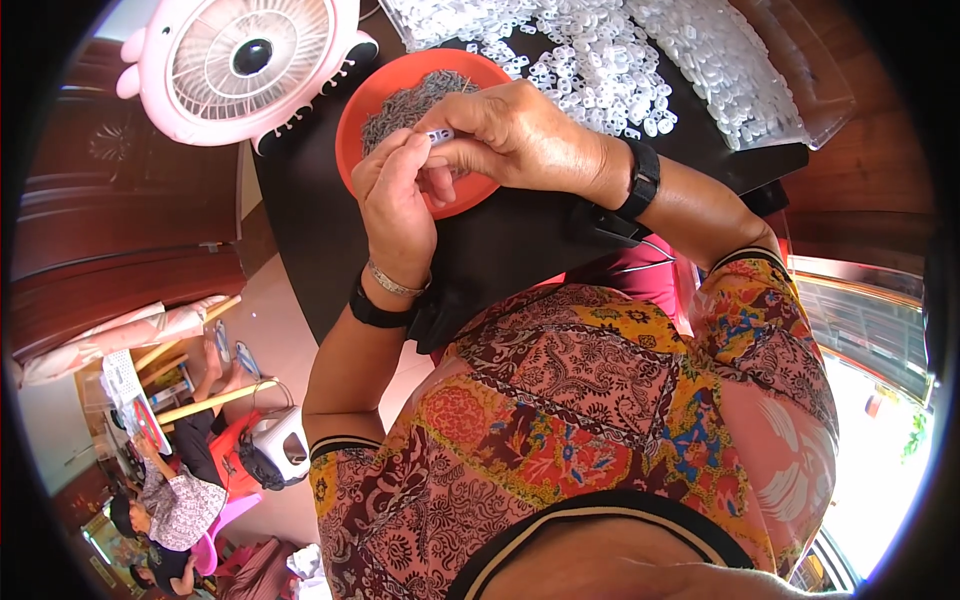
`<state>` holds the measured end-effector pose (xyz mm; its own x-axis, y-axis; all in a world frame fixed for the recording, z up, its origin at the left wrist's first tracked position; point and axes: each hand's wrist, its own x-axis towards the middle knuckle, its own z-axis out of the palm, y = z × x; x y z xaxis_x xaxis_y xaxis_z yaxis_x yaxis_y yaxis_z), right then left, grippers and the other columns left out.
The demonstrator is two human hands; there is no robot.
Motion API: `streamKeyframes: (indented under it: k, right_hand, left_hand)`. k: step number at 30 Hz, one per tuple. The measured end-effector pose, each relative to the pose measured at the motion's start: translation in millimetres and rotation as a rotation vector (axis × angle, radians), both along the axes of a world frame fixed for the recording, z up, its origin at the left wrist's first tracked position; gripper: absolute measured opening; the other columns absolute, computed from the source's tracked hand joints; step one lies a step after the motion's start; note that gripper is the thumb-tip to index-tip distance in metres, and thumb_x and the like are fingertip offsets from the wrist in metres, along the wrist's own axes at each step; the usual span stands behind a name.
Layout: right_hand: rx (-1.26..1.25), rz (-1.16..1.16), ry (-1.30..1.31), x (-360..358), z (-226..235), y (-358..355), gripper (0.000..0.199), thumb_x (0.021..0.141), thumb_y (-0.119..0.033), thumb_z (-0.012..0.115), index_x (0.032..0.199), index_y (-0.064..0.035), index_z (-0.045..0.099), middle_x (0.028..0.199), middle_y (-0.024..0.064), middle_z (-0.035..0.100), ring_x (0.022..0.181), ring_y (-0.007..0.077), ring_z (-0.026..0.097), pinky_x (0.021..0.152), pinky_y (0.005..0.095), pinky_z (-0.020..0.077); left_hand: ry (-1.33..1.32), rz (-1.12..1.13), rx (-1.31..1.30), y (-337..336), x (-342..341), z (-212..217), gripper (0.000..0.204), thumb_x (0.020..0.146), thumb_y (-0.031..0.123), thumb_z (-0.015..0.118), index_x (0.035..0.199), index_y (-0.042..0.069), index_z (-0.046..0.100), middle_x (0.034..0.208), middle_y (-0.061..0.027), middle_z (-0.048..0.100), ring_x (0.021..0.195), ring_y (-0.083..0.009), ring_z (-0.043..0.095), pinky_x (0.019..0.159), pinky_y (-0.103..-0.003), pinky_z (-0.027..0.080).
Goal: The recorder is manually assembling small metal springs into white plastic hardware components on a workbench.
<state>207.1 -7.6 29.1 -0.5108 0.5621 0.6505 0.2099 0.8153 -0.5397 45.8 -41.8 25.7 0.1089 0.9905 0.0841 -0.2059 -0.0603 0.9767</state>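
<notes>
Both my hands meet over an orange bowl (pixel 350 130) heaped with thin grey metal pieces (pixel 400 108), perhaps pins or screws. Between the fingertips is a small white plastic piece with dark openings (pixel 440 135). My left hand (pixel 398 200) pinches it from the left side, fingers curled. From the right, my right hand (pixel 525 135) closes thumb and index finger on the same piece. Whether a metal piece is also in the fingers I cannot make out. Just beyond my right hand lies a loose spread of similar small white plastic pieces (pixel 600 80).
A pink animal-shaped fan (pixel 180 125) stands at the left of the black table (pixel 300 240). More white pieces fill a clear plastic bag (pixel 735 85) at the far right. At the lower left, other people (pixel 185 500) sit near a small table (pixel 125 385).
</notes>
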Motion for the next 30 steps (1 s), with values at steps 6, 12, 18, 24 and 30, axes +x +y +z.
streamKeyframes:
  k: [6,12,18,24,30]
  right_hand:
    - [0.048,-0.04,-0.032,0.7,-1.5,-0.4,0.018,0.083,-0.02,0.065,0.095,-0.0071,0.059,0.072,0.0094,0.064,0.07,0.0286,0.064,0.062,0.0353,0.0516]
    - [0.098,-0.057,-0.054,2.6,-3.0,-0.2,0.018,0.083,-0.019,0.064,0.097,-0.0078,0.06,0.074,0.0094,0.064,0.071,0.0284,0.064,0.063,0.0355,0.0521]
    - [0.161,-0.027,0.056,1.1,1.6,3.3,0.027,0.078,-0.019,0.071,0.101,-0.0054,0.062,0.079,0.0087,0.066,0.073,0.0252,0.067,0.062,0.0317,0.0538]
    - [0.123,0.001,0.03,3.6,1.0,7.0,0.034,0.078,-0.018,0.07,0.109,-0.0055,0.063,0.082,0.01,0.066,0.076,0.0252,0.067,0.064,0.031,0.0543]
    - [-0.011,0.012,0.054,2.8,-1.1,5.5,0.026,0.08,-0.015,0.07,0.103,-0.0034,0.063,0.083,0.0085,0.067,0.074,0.0185,0.068,0.063,0.0268,0.0547]
  left_hand:
    - [-0.016,0.014,0.0,-0.8,1.6,-0.5,0.027,0.088,0.018,0.047,0.078,-0.004,0.06,0.059,-0.0063,0.054,0.049,-0.0115,0.049,0.045,-0.022,0.036]
    - [-0.021,0.018,0.008,-3.3,4.8,1.6,0.027,0.088,0.016,0.046,0.077,-0.004,0.059,0.06,-0.0066,0.055,0.05,-0.0118,0.049,0.046,-0.023,0.036]
    - [0.015,-0.007,0.139,-0.1,1.3,1.9,0.027,0.09,0.017,0.045,0.076,-0.003,0.057,0.061,-0.006,0.054,0.053,-0.0116,0.049,0.052,-0.023,0.038]
    - [-0.068,0.012,0.063,2.2,-0.3,2.2,0.024,0.09,0.017,0.046,0.078,-0.001,0.056,0.061,-0.0039,0.053,0.055,-0.0106,0.049,0.052,-0.022,0.037]
    - [-0.03,-0.04,0.068,5.9,-5.7,-2.8,0.017,0.089,0.013,0.048,0.081,0.001,0.056,0.064,-0.0034,0.054,0.055,-0.0101,0.049,0.053,-0.021,0.038]
